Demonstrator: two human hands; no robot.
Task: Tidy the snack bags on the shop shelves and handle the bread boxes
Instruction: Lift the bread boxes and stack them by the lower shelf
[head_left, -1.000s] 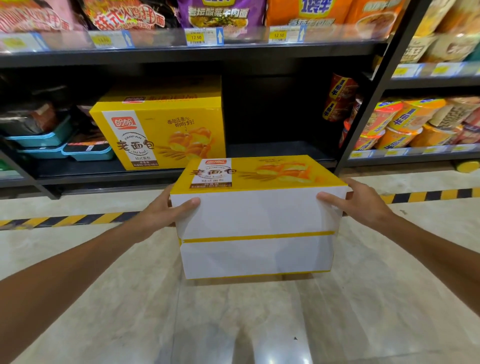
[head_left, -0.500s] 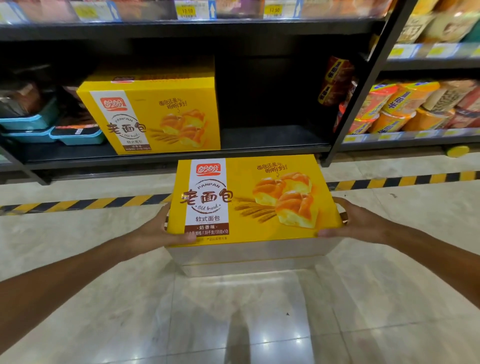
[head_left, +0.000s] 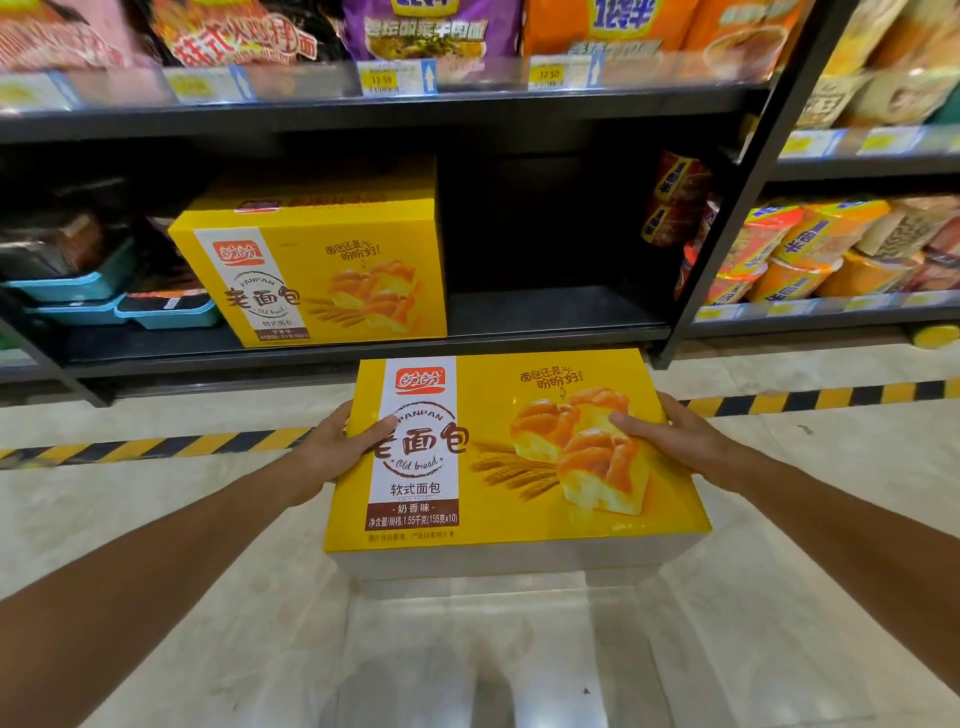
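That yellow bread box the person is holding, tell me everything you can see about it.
The held bread box is flat, rectangular and looks like cardboard: a glossy yellow printed face turned up toward the camera, with pale plain sides. A white strip carries a red logo, "Old bread" and Chinese text; beside it are pictured golden loaves and wheat. It looks closed and undamaged. The left hand and right hand grip its opposite edges, thumbs on the face, above the pale floor.

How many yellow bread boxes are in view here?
2. One bread box stands on the lower shelf; the other box is held between both hands above the floor. More may be hidden.
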